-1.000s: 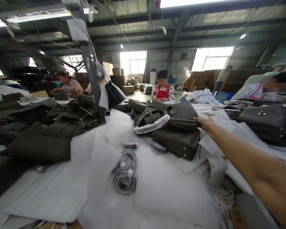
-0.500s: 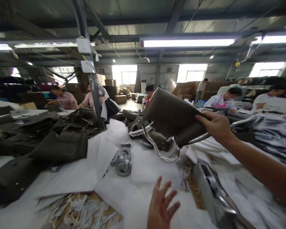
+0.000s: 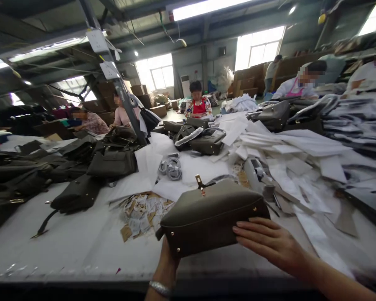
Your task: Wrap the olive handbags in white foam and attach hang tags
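Bag (image 3: 213, 209): five o'clock, base facing me, over counter (image 3: 81, 246)
Left grip (image 3: 169, 256): at bag's left end, my fingers hidden, can't tell closure
Right grip (image 3: 275, 244): wide, my fingers flat against base

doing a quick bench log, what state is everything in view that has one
olive-brown bag: tipped, studded base facing the wearer
right hand: fingers extended, flat against the bag's base
left hand: at the bag's left end, fingers hidden
grey cords: coiled
strung tags: loosely heaped
white sheets: piled unevenly
ceiling light: lit
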{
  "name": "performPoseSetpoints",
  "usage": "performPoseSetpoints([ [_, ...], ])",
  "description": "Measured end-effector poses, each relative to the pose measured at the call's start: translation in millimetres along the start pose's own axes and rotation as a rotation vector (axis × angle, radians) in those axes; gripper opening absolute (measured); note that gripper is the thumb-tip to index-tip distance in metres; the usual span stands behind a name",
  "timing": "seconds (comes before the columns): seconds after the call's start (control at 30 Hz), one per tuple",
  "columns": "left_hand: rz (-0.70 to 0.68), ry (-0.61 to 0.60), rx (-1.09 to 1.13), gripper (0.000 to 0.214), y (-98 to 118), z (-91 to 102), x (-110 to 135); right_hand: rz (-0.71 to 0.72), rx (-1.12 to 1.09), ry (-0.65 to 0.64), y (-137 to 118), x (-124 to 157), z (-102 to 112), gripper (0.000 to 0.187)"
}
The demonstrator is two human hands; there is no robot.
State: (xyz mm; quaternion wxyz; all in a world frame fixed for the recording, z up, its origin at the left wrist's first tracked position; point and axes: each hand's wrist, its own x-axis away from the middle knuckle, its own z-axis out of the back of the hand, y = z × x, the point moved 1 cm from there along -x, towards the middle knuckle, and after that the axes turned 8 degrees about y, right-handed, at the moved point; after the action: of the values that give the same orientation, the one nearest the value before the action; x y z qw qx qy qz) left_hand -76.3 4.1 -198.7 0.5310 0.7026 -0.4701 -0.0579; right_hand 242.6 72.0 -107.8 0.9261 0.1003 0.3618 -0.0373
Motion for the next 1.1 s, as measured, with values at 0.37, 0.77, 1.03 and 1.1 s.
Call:
performPoseSetpoints([
  [0.37,-1.091,-0.511,-1.293,0.064,10.7,-4.9,77.5,-0.426,-0.094,-0.21,-14.2,36.8,-33.8,0.077],
  [0.77,-1.275,-0.64,-1.748,0.061,-2.9,-26.6,70.2,-0.345,-0.222,-0.432,-0.9,28.5,-43.5,0.073],
  [1.03,-1.391,-0.951,-1.883,0.078,-27.3,-37.4,42.8,-0.412,-0.257,-0.42,-2.7,56.7,-72.6,0.071],
  [1.1,-1.448,-0.938,-1.835,0.078,-40.3,-26.3,42.4,-0.442,-0.322,-0.408,-11.6,66.5,-78.6,0.077],
])
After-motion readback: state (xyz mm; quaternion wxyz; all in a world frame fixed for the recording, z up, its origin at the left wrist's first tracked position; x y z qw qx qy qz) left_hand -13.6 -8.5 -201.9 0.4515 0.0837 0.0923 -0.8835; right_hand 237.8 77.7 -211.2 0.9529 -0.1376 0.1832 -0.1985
